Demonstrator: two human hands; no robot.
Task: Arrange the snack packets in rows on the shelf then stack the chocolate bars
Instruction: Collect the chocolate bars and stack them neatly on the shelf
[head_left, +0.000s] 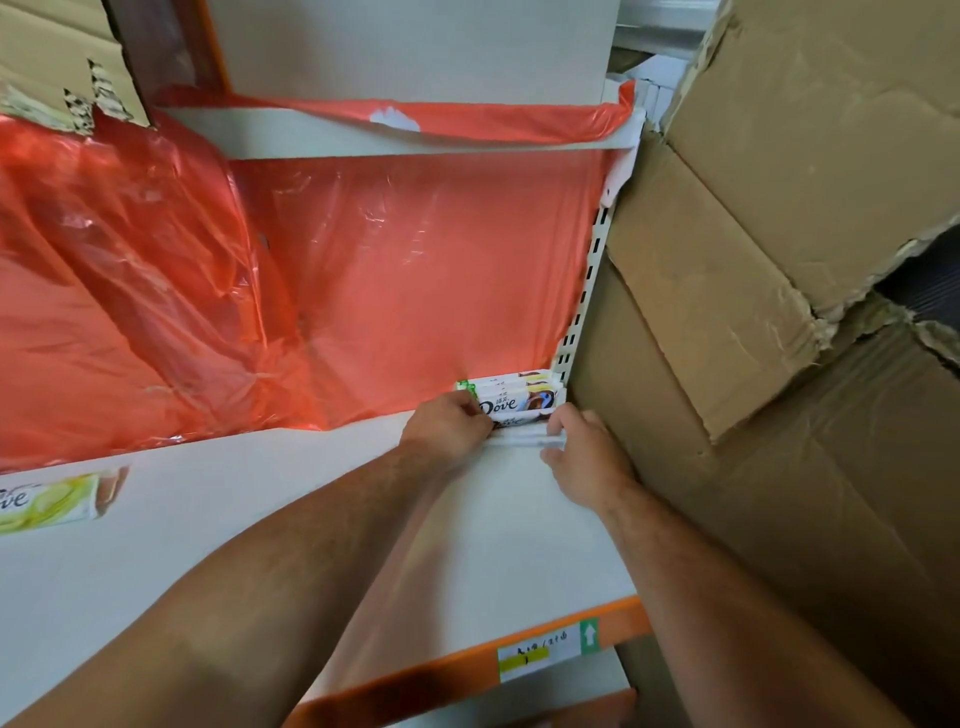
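while shelved, chocolate bars (511, 404) between fingers (560, 420)

- White flat shelf board (208, 493): smooth, matt painted surface.
- Thin red plastic sheet (415, 270) behind the shelf board: translucent, glossy, creased.
- Brown cardboard boxes (779, 182) right of the shelf board: matt, rough, with frayed torn edges.
- White-wrapped chocolate bars (519, 397) at the shelf board's back right corner: slick, shiny wrappers.
- Cream slotted upright (584, 301) above that corner: looks like painted metal.
- White paper label (540, 652) on the shelf board's front edge: matt.
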